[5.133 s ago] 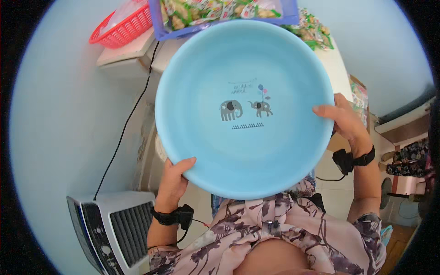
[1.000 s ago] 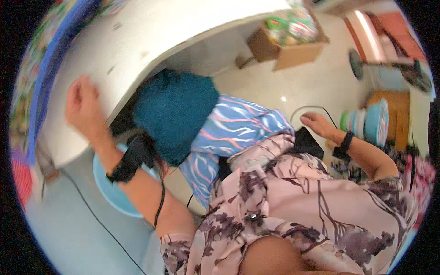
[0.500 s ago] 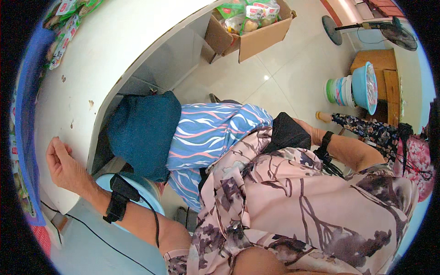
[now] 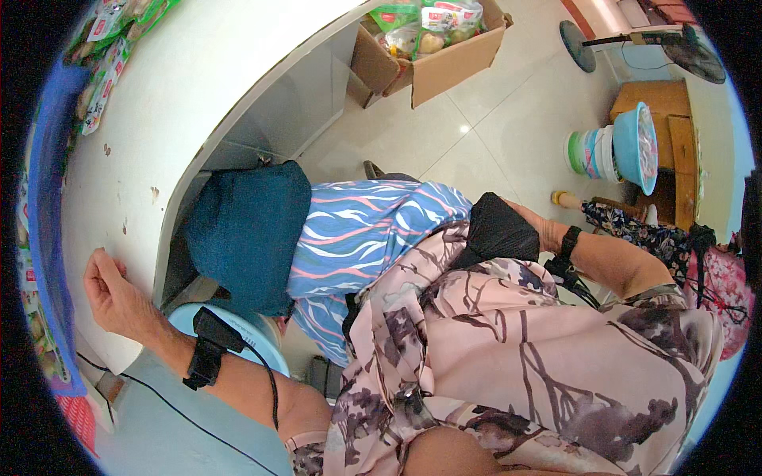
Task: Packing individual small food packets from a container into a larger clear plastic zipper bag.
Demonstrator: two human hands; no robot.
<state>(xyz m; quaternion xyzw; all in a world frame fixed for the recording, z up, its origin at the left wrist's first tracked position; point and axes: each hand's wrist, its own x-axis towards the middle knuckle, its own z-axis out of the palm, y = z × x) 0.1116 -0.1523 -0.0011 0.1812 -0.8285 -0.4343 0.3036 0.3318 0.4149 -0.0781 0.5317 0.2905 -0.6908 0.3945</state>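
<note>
My left hand [image 4: 111,295] rests on the white tabletop [image 4: 182,103] near its edge, fingers curled in and holding nothing. A black strap with a cable sits on that wrist. Below the forearm a light blue basin [image 4: 258,337] lies low under the table. Beside it is a dark teal bundle [image 4: 246,234] against blue wavy-striped cloth [image 4: 373,226]. My right hand [image 4: 544,228] is at my right side, pressed against a black pouch [image 4: 496,230] that hides most of its fingers. Whether it grips the pouch I cannot tell.
A cardboard box [image 4: 448,67] with snack packets stands on the tiled floor by the table. At the right are stacked plastic basins [image 4: 627,147], a wooden stand [image 4: 675,119] and a floor fan [image 4: 635,40]. A blue tray [image 4: 46,198] and a red basket [image 4: 79,412] lie at the left.
The blue basin held up in both hands five seconds ago now lies under the table. My view has turned right, my left hand slid along the tabletop and my right hand went to the black pouch.
</note>
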